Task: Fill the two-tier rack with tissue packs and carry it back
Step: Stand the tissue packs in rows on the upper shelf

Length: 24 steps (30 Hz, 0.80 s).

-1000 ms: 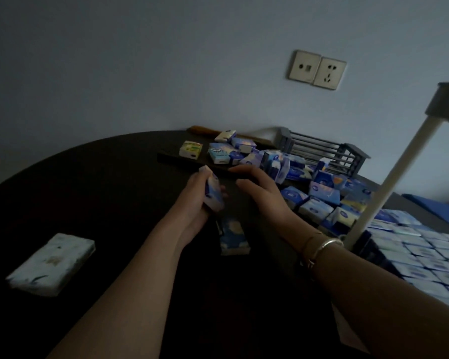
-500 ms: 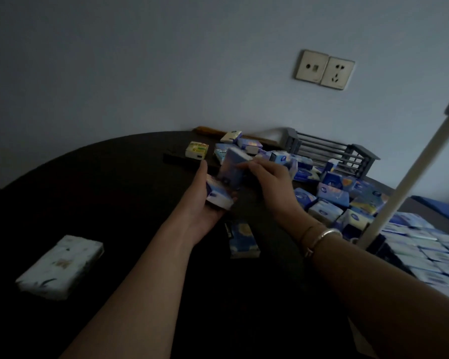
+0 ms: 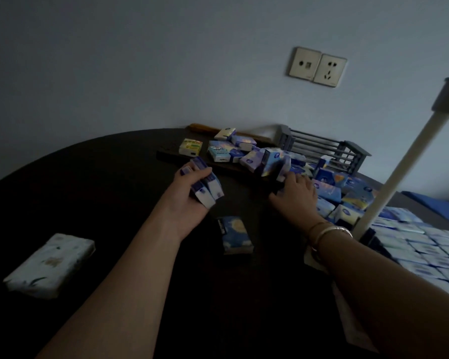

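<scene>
A dark round table is filling most of the view, under a pale wall that is carrying a double socket plate on the far right. At the right edge a rack with a white post is standing, and its lower tier is holding neat rows of tissue packs lying flat — the upper shelf is showing only as a grey corner at the top right. On the far side of the table a loose pile of tissue packs is lying, mostly blue and white, with one yellow-green pack at its left end; behind the pile a grey slatted rack piece is lying against the wall. A large white soft pack is lying near the left edge of the table, well apart from the rest. A single blue pack is lying flat on the table between the two forearms. The left hand is gripping a small bundle of held packs, fingers curled around them, above the table in the middle. The right hand, with a bracelet on its wrist, is reaching into the near edge of the pile; its fingers are touching a pack there, but I cannot tell whether they are closing on it — they are hidden behind the back of the hand.
</scene>
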Each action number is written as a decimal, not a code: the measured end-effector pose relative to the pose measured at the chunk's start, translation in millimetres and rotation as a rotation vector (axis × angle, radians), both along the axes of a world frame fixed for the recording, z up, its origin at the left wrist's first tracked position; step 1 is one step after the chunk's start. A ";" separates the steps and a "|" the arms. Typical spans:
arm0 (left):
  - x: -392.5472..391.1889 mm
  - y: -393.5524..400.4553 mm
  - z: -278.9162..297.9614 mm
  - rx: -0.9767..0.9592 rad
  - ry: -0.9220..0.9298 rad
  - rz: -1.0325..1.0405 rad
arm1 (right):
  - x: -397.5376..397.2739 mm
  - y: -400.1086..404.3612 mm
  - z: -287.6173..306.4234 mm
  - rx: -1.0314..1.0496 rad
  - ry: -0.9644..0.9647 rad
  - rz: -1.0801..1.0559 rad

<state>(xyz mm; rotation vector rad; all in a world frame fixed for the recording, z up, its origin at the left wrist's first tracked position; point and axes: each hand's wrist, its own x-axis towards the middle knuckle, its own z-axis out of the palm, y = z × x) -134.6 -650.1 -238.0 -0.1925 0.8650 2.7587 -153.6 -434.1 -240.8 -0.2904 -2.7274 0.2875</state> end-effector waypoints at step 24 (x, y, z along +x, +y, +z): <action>145.4 17.6 150.8 -0.065 0.238 0.129 | 178.0 -65.6 171.3 -0.860 0.138 0.868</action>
